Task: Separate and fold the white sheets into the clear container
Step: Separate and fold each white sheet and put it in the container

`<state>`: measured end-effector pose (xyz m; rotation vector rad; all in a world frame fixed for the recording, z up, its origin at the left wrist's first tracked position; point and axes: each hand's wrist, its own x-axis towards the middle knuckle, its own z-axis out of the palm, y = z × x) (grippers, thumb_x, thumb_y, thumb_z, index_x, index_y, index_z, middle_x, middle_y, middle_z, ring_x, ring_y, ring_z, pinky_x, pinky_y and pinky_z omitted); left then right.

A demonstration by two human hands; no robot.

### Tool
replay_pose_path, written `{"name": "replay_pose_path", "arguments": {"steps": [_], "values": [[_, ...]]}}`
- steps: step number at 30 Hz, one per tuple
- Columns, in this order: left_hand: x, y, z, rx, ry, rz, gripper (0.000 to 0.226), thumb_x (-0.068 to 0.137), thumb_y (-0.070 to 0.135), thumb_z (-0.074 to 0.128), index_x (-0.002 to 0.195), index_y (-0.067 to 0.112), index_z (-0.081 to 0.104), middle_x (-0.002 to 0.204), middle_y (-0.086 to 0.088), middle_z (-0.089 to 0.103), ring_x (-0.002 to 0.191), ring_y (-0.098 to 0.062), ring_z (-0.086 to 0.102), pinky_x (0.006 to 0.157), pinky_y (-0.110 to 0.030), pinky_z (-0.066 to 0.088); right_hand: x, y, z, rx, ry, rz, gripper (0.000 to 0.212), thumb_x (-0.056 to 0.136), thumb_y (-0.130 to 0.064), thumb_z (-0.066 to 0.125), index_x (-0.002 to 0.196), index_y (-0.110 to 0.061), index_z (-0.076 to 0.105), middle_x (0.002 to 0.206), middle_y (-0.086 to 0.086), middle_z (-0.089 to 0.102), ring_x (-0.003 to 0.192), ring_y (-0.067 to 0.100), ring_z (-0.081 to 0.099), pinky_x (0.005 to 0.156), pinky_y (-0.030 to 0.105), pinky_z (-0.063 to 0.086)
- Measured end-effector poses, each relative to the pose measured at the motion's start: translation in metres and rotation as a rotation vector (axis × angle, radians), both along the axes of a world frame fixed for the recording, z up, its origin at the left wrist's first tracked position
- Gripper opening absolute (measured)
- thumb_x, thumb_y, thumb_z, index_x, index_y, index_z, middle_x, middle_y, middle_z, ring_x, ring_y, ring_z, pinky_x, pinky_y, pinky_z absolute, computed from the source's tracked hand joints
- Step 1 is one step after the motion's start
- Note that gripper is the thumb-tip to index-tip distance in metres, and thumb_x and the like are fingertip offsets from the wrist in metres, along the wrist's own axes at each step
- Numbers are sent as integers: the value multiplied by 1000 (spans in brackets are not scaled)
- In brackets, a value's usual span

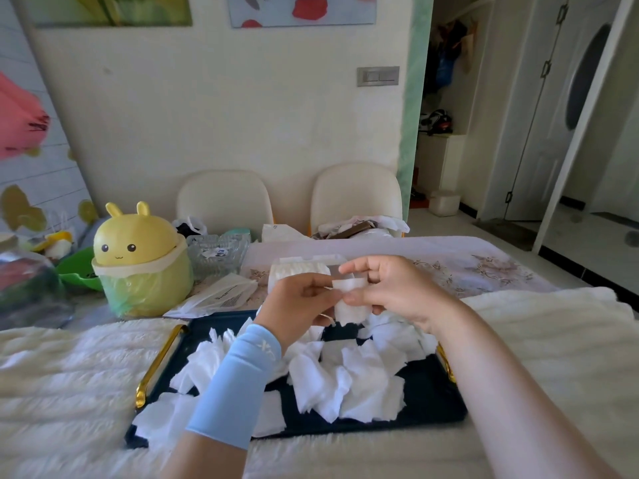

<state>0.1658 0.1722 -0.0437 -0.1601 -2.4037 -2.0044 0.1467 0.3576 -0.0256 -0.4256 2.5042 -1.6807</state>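
Left hand (304, 299) and right hand (387, 288) pinch one small white paper sheet (349, 300), maybe folding it for the clear plastic container (304, 271).

I can read nothing for certain from here. The blue sleeve (238, 382) bears a pale logo, too blurred to make out. The white packet (221, 295) carries dark print that is too small to read.

Only 1 view was given, a wide-angle camera worn on the person's head. It looked forward and down along both forearms, close above the tray (428, 395), with the left hand (301, 299) and right hand (397, 288) near centre. Beyond the table (449, 257) it faced 2 chairs (224, 198), a wall (207, 115) and a doorway (446, 98) at right.
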Motion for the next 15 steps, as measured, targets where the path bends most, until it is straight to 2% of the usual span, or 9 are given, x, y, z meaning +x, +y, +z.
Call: {"name": "replay_pose_path", "arguments": {"steps": [3, 7, 9, 11, 13, 15], "values": [[2, -2, -5, 109, -73, 11, 6, 93, 8, 65, 90, 7, 70, 73, -5, 68, 60, -11, 63, 64, -23, 54, -2, -3, -5, -55, -28, 7, 32, 80, -16, 83, 110, -25, 74, 80, -10, 72, 66, 0, 62, 57, 23, 45], [8, -5, -4, 291, -146, -8, 9, 96, 11, 61, 92, 5, 67, 84, -11, 73, 72, -18, 69, 70, -30, 57, -3, -10, -6, -89, -44, -22, 22, 79, -14, 84, 99, -19, 75, 84, 2, 73, 60, 8, 63, 53, 22, 43], [12, -8, -4, 224, -148, -52, 19, 92, 18, 68, 103, 3, 68, 93, -14, 76, 83, -24, 72, 76, -31, 59, -1, -15, -8, -89, -28, -17, 21, 80, -13, 84, 97, -18, 74, 80, 3, 72, 59, 12, 62, 50, 21, 43], [16, -11, -7, 105, -134, -74, 22, 88, 14, 73, 106, 3, 70, 94, -13, 77, 87, -23, 74, 76, -27, 59, -1, -19, -10, -111, -4, -9, 21, 80, -8, 82, 97, -17, 73, 79, 1, 72, 59, 13, 60, 50, 20, 44], [17, -17, -8, 77, -139, -41, 19, 85, 4, 73, 104, 2, 70, 93, -13, 77, 83, -21, 74, 72, -24, 59, -1, -18, -9, -115, 5, 4, 22, 81, -4, 81, 97, -16, 72, 78, 0, 72, 55, 13, 61, 49, 20, 43], [18, -24, -8, 92, -131, 21, 17, 86, 1, 71, 103, 0, 69, 93, -13, 76, 76, -18, 74, 69, -22, 59, 1, -14, -7, -36, 12, 5, 21, 83, -6, 80, 100, -15, 72, 84, 2, 73, 54, 14, 63, 49, 19, 43]]}}
